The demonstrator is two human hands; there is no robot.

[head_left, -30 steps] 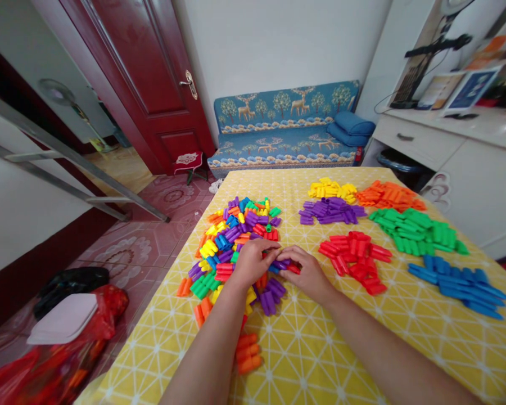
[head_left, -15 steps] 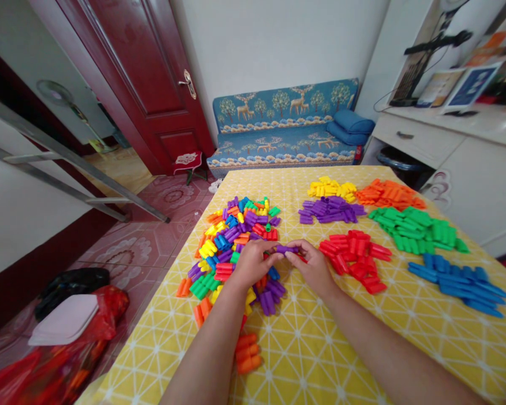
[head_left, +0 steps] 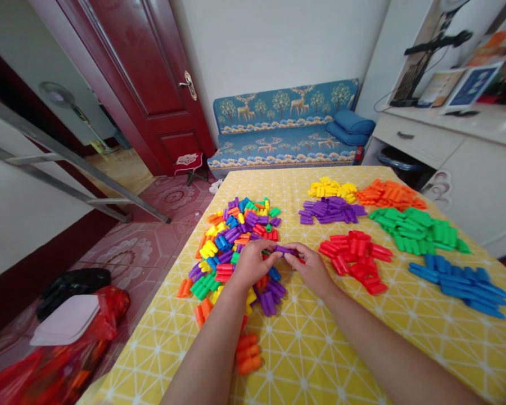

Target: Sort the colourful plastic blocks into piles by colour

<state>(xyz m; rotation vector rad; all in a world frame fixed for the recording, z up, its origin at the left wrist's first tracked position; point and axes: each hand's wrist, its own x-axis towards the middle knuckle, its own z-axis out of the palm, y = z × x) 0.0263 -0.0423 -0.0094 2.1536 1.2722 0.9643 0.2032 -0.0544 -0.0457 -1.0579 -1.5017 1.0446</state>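
Observation:
Between my two hands is a purple plastic piece point(head_left: 283, 249). My left hand point(head_left: 254, 262) pinches its left end, over the right side of a mixed-colour pile point(head_left: 223, 243). Its right end is in the closed fingers of my right hand point(head_left: 311, 268), and a bit of red shows by those fingers. To the right lie separate heaps: red point(head_left: 356, 256), purple point(head_left: 333, 210), yellow point(head_left: 331, 188), orange point(head_left: 390, 194), green point(head_left: 417, 228) and blue point(head_left: 459, 281). Orange pieces point(head_left: 248, 354) lie beside my left forearm.
A yellow patterned cloth point(head_left: 303, 349) covers the table. Behind it stands a blue sofa point(head_left: 274, 138); a white desk point(head_left: 421, 138) is at the right. Red and black bags point(head_left: 73, 287) lie on the floor at left, below a metal ladder point(head_left: 67, 157).
My fingers have shifted slightly around the purple piece, which now tilts a little down to the right. The piles look the same.

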